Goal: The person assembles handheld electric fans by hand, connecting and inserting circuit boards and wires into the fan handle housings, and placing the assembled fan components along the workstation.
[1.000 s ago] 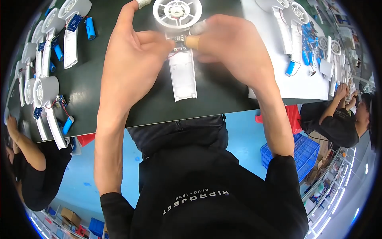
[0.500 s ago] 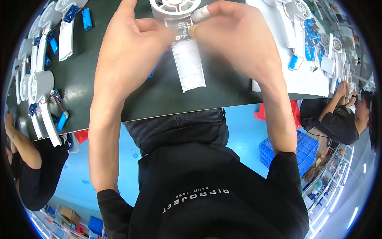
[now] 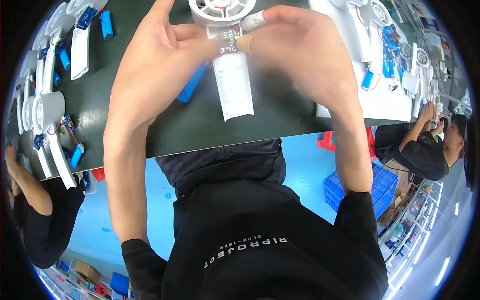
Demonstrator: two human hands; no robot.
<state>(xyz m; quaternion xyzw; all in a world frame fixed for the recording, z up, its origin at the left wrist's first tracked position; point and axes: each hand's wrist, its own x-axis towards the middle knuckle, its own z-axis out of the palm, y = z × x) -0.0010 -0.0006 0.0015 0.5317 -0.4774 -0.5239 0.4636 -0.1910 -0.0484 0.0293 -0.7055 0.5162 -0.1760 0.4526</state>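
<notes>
A white handheld fan lies before me, its round grille [image 3: 222, 19] at the top edge and its open handle shell [image 3: 233, 87] pointing toward me. Where the two meet is a small display board [image 3: 229, 40] with white digit-shaped segments. My left hand [image 3: 155, 65] pinches it at the left edge, thumb and fingers closed. From the right, my right hand [image 3: 305, 50] grips the board's other edge; its fingertips are smeared by motion. White wrapping [image 3: 252, 21] covers one right fingertip. A blue cylindrical battery [image 3: 192, 85] shows partly from under my left hand.
Several white fan bodies [image 3: 48, 111] with boards and blue batteries line the table's left. On the right, a white mat [image 3: 345, 95] bears more fan parts. A blue crate [image 3: 360, 187] stands on the floor. People [image 3: 420, 145] work at both sides.
The handle has shifted slightly left and down, and the blue battery shows more under my left hand. My left hand has edged left; both hands remain at the board.
</notes>
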